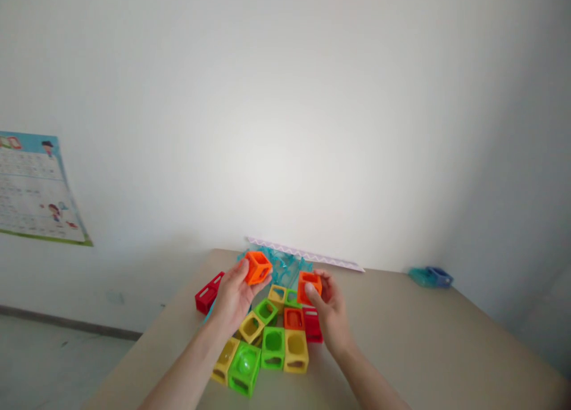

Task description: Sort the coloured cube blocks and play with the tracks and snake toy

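My left hand [236, 291] is closed around an orange hollow cube block [258, 267], raised above the pile and tilted. A second orange cube block [309, 286] is gripped in my right hand [329, 303], the thumb pressed on its near face. Below and between the hands lie several hollow blocks: a green block [273, 346], a yellow block [296, 350], an orange-red block [294, 319] and a red block [313, 325]. Another green block [245, 367] sits nearest the front. Beside my left wrist is a red block [209, 294], partly hidden.
Translucent blue pieces [285, 266] are heaped behind the blocks, before a pale zigzag-patterned strip [307, 254] along the wall. A teal and dark blue item [439, 277] lies at the table's [401, 338] back right. A poster [35, 190] hangs on the left.
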A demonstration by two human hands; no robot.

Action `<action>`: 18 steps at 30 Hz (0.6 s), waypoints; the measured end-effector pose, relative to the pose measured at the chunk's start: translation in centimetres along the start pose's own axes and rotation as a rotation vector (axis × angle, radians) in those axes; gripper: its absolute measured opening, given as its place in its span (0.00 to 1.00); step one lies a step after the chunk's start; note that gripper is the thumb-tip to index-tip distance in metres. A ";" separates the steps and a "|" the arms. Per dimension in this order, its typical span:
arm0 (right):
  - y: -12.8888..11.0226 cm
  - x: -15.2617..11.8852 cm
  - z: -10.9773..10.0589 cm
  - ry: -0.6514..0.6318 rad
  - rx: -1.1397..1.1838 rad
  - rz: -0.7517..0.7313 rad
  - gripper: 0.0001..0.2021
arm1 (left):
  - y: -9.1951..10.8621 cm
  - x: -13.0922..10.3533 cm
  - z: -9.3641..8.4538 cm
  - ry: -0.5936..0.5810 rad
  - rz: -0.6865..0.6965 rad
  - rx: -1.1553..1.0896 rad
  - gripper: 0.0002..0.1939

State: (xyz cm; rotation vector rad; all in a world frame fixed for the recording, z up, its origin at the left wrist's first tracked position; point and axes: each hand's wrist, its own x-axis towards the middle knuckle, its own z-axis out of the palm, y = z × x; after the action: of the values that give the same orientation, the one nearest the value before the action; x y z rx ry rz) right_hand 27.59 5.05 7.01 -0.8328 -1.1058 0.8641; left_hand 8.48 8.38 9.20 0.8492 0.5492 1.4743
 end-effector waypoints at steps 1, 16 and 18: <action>0.2 -0.4 -0.6 0.017 0.000 -0.028 0.18 | -0.4 -0.5 0.1 -0.045 -0.051 -0.031 0.15; 2.7 -3.5 -0.9 0.006 -0.175 -0.141 0.20 | -2.3 -3.7 0.4 -0.455 -0.099 0.443 0.24; 2.9 -3.7 -0.9 -0.028 -0.227 -0.161 0.21 | -2.2 -3.8 0.6 -0.448 -0.085 0.460 0.26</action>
State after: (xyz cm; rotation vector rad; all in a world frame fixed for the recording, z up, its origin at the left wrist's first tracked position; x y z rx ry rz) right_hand 27.20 2.88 2.74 -0.9062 -1.2936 0.6256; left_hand 10.13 4.77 7.17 1.4526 0.5818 1.0427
